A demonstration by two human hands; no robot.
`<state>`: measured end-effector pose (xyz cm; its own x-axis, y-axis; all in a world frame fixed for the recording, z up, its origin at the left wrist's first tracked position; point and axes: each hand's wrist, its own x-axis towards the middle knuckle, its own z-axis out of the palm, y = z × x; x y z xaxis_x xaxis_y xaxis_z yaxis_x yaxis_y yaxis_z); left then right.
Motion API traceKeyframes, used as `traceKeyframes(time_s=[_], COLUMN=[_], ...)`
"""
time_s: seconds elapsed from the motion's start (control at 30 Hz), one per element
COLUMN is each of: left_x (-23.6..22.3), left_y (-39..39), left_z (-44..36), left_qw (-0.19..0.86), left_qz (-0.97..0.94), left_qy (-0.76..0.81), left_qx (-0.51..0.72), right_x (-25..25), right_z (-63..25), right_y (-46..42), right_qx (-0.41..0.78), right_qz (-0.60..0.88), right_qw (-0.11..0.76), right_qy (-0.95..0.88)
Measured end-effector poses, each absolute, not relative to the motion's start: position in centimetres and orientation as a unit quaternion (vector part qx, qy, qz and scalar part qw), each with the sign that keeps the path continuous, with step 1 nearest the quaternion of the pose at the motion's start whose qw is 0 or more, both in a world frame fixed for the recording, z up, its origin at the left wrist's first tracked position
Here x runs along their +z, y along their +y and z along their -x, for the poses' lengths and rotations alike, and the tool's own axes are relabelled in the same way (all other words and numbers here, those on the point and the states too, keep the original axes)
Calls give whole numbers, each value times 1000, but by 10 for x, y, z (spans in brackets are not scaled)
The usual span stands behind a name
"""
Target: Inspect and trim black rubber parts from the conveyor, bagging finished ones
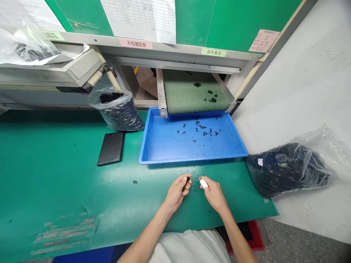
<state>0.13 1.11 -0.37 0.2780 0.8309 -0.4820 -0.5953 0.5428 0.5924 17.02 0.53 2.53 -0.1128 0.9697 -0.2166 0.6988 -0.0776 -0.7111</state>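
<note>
Small black moulded parts (pixel 187 179) sit in my left hand (pixel 177 191), its fingers curled round them. Close by on the right is my right hand (pixel 213 191), with a white cover on one finger and its fingertips pinched together; whatever lies between them is too small to make out. Tiny black scraps (pixel 195 182) are scattered on the green tabletop (pixel 68 182) between and beyond both hands. Just past the hands stands a blue tray (pixel 175 149), with several black pieces (pixel 203 128) lying in it.
A green conveyor belt (pixel 186 95) carrying black parts ends over the tray. Left of it stand an open plastic bag of black parts (pixel 120 113) and a black notebook (pixel 111 148). Another filled bag (pixel 287 168) leans at the right wall. A red bin (pixel 257 237) is below the table.
</note>
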Motion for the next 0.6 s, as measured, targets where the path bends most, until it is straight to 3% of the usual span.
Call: traceKeyframes(time_s=[0.1, 0.37, 0.6], left_x=[-3, -1, 16], left_y=[14, 24, 27], left_z=[-3, -3, -15], left_qw=[792, 798, 817], left_qz=[-92, 27, -102], left_qy=[387, 385, 445], left_qx=[463, 463, 353], right_x=[25, 11, -11], right_z=[-174, -178, -207], right_y=[8, 9, -8], right_qx=[357, 352, 155], right_qz=[621, 614, 729], right_qw=[215, 184, 91], right_qy=[-663, -682, -661])
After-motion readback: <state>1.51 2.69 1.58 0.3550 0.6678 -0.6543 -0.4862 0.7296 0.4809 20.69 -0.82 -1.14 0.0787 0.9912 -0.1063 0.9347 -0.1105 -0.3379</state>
